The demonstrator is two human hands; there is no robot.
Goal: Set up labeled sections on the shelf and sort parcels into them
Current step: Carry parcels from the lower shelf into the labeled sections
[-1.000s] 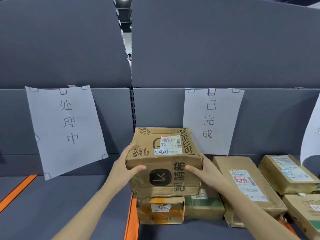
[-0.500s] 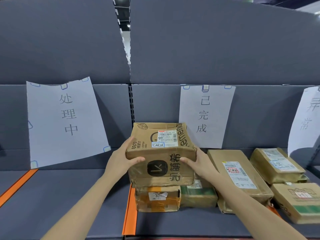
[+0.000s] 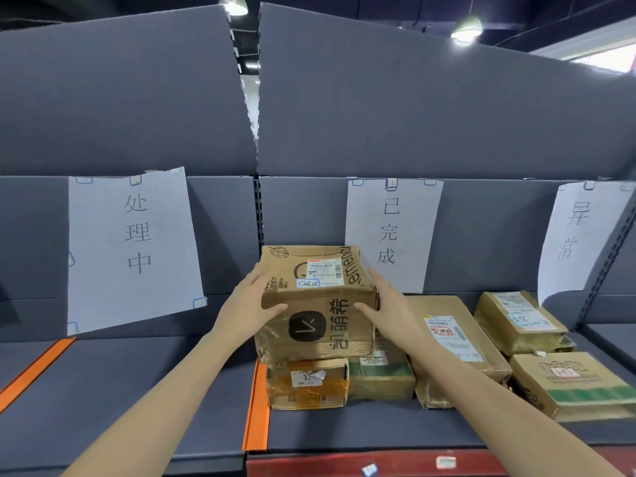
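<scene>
The left hand (image 3: 246,301) still grips the box (image 3: 320,304), fingers along its side, thumb on the front; the right hand (image 3: 390,304) mirrors it. The box has barely shifted. It sits on the orange-taped parcel (image 3: 308,383) and green-banded parcel (image 3: 380,376), below the 已完成 sign (image 3: 392,232), so it seems placed and ready for release.

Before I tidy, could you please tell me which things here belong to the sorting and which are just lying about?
Job: left hand, right hand, top box, paper signs, other parcels.
Lying about: stickers on red shelf edge, ceiling lamps.
</scene>
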